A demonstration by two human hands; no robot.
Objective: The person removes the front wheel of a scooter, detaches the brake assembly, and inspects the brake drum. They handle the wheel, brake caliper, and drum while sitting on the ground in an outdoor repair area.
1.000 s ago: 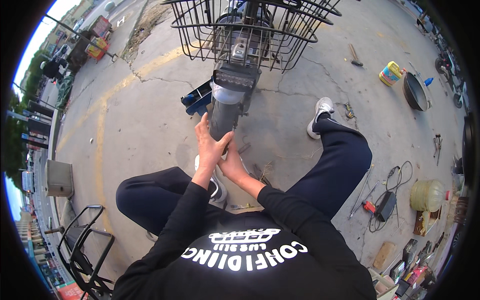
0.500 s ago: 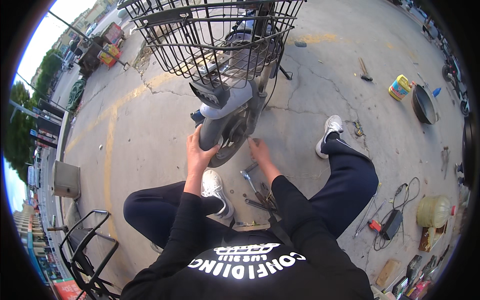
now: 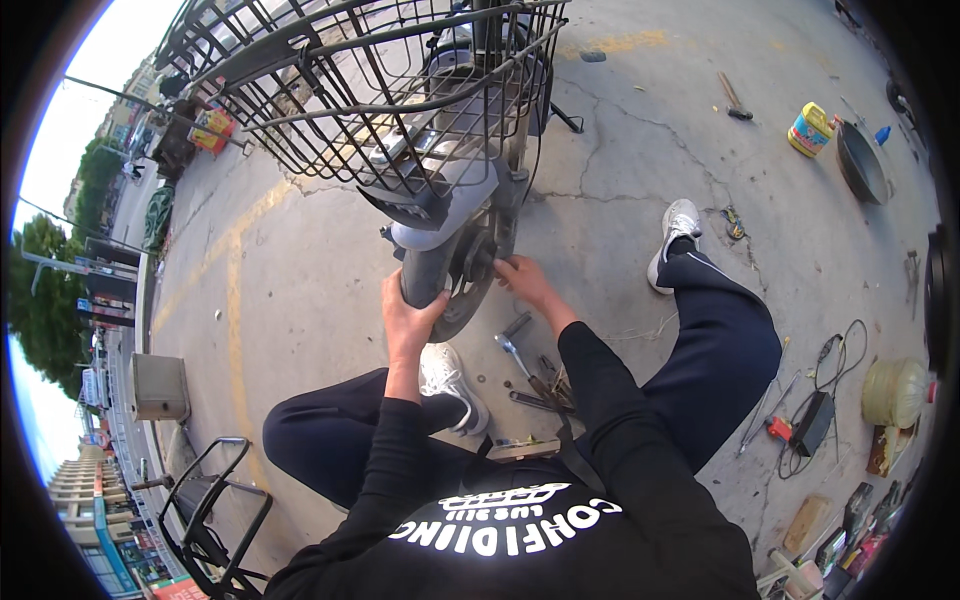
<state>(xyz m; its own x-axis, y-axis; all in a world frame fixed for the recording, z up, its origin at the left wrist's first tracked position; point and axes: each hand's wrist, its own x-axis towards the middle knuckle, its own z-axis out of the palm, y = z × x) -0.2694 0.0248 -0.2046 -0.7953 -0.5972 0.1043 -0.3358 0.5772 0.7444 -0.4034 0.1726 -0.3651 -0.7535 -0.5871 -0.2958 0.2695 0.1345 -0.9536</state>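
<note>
The grey front wheel (image 3: 427, 272) of a two-wheeled scooter stands in front of me, under a blue-grey mudguard (image 3: 445, 222). My left hand (image 3: 408, 312) is wrapped round the wheel's near left side, thumb on the tyre. On the wheel's right, my right hand (image 3: 525, 279) has its fingers pinched together by the hub and the fork's lower end (image 3: 482, 255). Whatever small part those fingertips hold is hidden. A black wire basket (image 3: 370, 100) juts out above the wheel. Below my right hand, a ratchet wrench (image 3: 515, 354) and other tools lie on the ground.
A hammer (image 3: 735, 100), a yellow jug (image 3: 810, 130) and a black basin (image 3: 862, 165) are on the concrete at far right. Nearer right lie a black box with cable (image 3: 813, 422) and a large plastic bottle (image 3: 893, 393). A black metal frame (image 3: 215, 510) stands at left.
My right hand has come up closer against the hub, its fingertips now meeting it. My left hand keeps its grip on the wheel. The whole view has shifted slightly.
</note>
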